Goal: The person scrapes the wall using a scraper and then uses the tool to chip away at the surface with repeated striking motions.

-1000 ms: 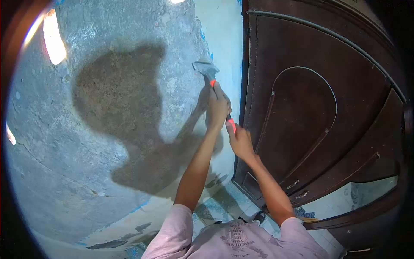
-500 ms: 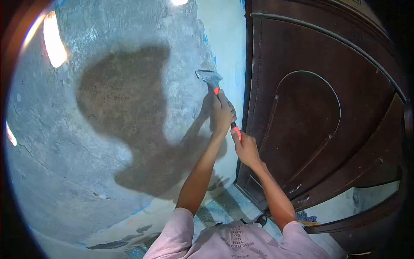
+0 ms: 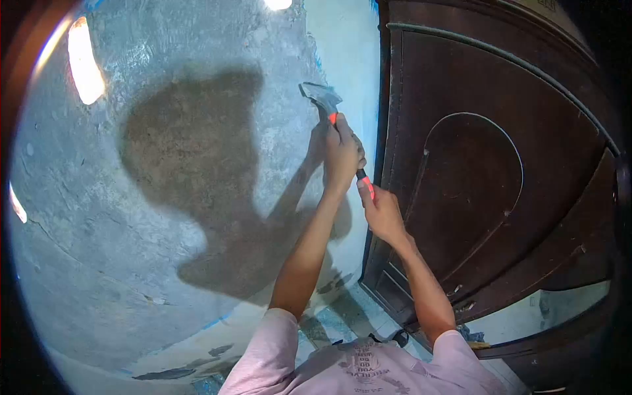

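Both my hands grip one long-handled scraper [image 3: 320, 95] with a wide metal blade and a red-and-black handle. My left hand [image 3: 342, 153] is wrapped round the upper handle, just below the blade. Lower down, my right hand [image 3: 382, 212] holds the red end of the handle. The blade is at the grey, rough wall [image 3: 197, 46], close to the ragged edge of a pale painted strip [image 3: 345, 52]. Whether the blade's edge presses on the wall is hard to make out.
A dark brown wooden door [image 3: 461, 164] with a raised arch stands to the right of the painted strip. Tiled floor [image 3: 355, 306] shows below my arms. My shadow falls across the wall. Dark patches [image 3: 178, 373] mark the wall's lower part.
The scraper and both hands have moved up along the wall, the left hand more than the right. My grip on the handle stays the same.
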A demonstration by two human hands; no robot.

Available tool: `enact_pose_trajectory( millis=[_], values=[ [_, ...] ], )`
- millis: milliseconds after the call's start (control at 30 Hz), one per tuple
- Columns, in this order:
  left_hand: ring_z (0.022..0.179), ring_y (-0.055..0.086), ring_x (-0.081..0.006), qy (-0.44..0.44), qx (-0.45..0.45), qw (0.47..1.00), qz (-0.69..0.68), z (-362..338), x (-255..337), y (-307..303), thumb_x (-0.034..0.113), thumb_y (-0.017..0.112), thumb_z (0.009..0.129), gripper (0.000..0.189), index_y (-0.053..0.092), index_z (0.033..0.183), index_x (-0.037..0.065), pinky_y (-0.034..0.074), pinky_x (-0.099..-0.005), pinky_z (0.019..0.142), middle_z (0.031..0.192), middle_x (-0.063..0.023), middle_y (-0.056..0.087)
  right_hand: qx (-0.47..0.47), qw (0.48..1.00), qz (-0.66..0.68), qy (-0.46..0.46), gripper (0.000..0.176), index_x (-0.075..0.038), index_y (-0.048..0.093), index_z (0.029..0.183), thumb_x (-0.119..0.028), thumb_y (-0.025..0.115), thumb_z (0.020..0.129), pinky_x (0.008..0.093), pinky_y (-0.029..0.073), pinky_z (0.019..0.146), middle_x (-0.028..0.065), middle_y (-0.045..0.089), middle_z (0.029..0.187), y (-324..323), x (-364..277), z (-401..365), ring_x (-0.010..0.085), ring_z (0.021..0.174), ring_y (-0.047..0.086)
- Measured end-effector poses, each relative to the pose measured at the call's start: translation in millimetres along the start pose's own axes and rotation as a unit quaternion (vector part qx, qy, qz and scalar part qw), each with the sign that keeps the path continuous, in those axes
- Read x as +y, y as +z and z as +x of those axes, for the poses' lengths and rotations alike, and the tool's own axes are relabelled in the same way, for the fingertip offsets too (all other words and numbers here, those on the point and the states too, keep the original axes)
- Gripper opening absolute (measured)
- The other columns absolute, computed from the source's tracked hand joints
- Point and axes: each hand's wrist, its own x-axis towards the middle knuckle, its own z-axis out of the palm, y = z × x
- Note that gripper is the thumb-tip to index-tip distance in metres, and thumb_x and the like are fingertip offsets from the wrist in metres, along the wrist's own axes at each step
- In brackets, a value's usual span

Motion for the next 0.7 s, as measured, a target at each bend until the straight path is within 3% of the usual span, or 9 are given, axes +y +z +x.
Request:
enact_pose_trajectory(
  millis=[33, 167, 233, 367, 400, 500, 533, 600, 700],
  values=[
    [0.038, 0.038, -0.0100, 0.001, 0.001, 1.000, 0.000, 0.6, -0.9, -0.7, 0.049, 0.037, 0.110, 0.050, 0.034, 0.076, 0.012, 0.031, -0.0284, 0.034, 0.053, 0.0024, 0.036, -0.019, 0.999, 0.018, 0.035, 0.053, 0.004, 0.060, 0.083, -0.042, 0.051, 0.108, 0.0421, 0.043, 0.058, 0.0177, 0.050, 0.061, -4.7, -7.6, 2.7, 0.0201, 0.058, 0.054],
    [0.041, 0.034, -0.0100, -0.014, -0.009, 1.000, -0.022, -8.6, -24.3, -9.4, 0.053, 0.038, 0.109, 0.049, 0.036, 0.081, 0.013, 0.029, -0.0282, 0.035, 0.058, 0.0012, 0.034, -0.003, 1.000, -0.015, -0.005, 0.054, 0.005, 0.061, 0.085, -0.042, 0.050, 0.108, 0.0444, 0.043, 0.060, 0.0218, 0.052, 0.062, 1.8, 10.0, -11.6, 0.0300, 0.056, 0.053],
    [0.041, 0.034, -0.0097, -0.034, 0.029, 0.999, -0.009, -18.3, -37.9, -13.6, 0.054, 0.038, 0.109, 0.049, 0.036, 0.081, 0.013, 0.029, -0.0280, 0.036, 0.058, 0.0018, 0.033, -0.014, 0.999, -0.032, 0.015, 0.053, 0.005, 0.062, 0.088, -0.042, 0.050, 0.108, 0.0454, 0.044, 0.060, 0.0229, 0.053, 0.063, 6.4, 16.6, -18.7, 0.0344, 0.057, 0.055],
    [0.038, 0.038, -0.0116, 0.007, -0.011, 0.999, -0.033, -0.5, -6.5, -3.0, 0.051, 0.038, 0.109, 0.050, 0.038, 0.078, 0.012, 0.030, -0.0294, 0.034, 0.054, 0.0018, 0.037, 0.001, 0.999, -0.045, -0.019, 0.054, 0.005, 0.063, 0.089, -0.043, 0.049, 0.107, 0.0467, 0.044, 0.062, 0.0269, 0.055, 0.066, -3.8, -3.1, 3.0, 0.0402, 0.062, 0.060],
    [0.039, 0.038, -0.0113, 0.001, 0.022, 1.000, -0.005, 1.9, 8.1, 6.4, 0.050, 0.038, 0.109, 0.049, 0.038, 0.078, 0.012, 0.030, -0.0297, 0.035, 0.055, 0.0019, 0.037, -0.013, 0.999, -0.034, -0.001, 0.054, 0.006, 0.062, 0.088, -0.043, 0.049, 0.107, 0.0468, 0.044, 0.062, 0.0269, 0.054, 0.066, -10.0, -9.8, 6.4, 0.0406, 0.062, 0.060],
    [0.043, 0.036, -0.0097, -0.016, -0.027, 0.997, -0.066, -1.1, -3.2, 0.9, 0.054, 0.038, 0.109, 0.047, 0.037, 0.085, 0.013, 0.029, -0.0269, 0.037, 0.061, 0.0019, 0.035, -0.016, 0.999, -0.042, 0.001, 0.054, 0.006, 0.061, 0.087, -0.043, 0.049, 0.107, 0.0468, 0.044, 0.062, 0.0267, 0.054, 0.066, -13.3, -5.8, 3.8, 0.0407, 0.061, 0.059],
    [0.043, 0.037, -0.0101, -0.013, -0.003, 0.999, -0.046, -6.4, -12.6, -3.0, 0.053, 0.038, 0.109, 0.046, 0.037, 0.085, 0.013, 0.029, -0.0275, 0.036, 0.060, 0.0021, 0.035, -0.004, 0.998, -0.055, -0.010, 0.054, 0.006, 0.060, 0.086, -0.043, 0.049, 0.108, 0.0468, 0.044, 0.062, 0.0265, 0.054, 0.066, -9.3, 0.0, -1.6, 0.0406, 0.061, 0.058],
    [0.041, 0.037, -0.0104, -0.025, 0.009, 0.999, -0.045, -10.3, -34.7, -12.5, 0.053, 0.038, 0.109, 0.046, 0.037, 0.084, 0.014, 0.028, -0.0273, 0.035, 0.059, 0.0019, 0.035, -0.008, 0.999, -0.046, -0.001, 0.054, 0.006, 0.060, 0.085, -0.042, 0.049, 0.108, 0.0469, 0.044, 0.062, 0.0263, 0.054, 0.066, 2.3, 16.3, -13.0, 0.0409, 0.061, 0.058],
    [0.040, 0.036, -0.0103, -0.026, 0.023, 0.999, -0.017, -10.8, -21.2, -8.6, 0.053, 0.039, 0.109, 0.048, 0.036, 0.081, 0.014, 0.028, -0.0266, 0.035, 0.058, 0.0017, 0.036, -0.018, 0.999, -0.037, 0.011, 0.051, 0.005, 0.060, 0.086, -0.041, 0.050, 0.108, 0.0470, 0.044, 0.062, 0.0255, 0.054, 0.066, 5.6, 10.6, -6.5, 0.0414, 0.062, 0.059]
  ],
)
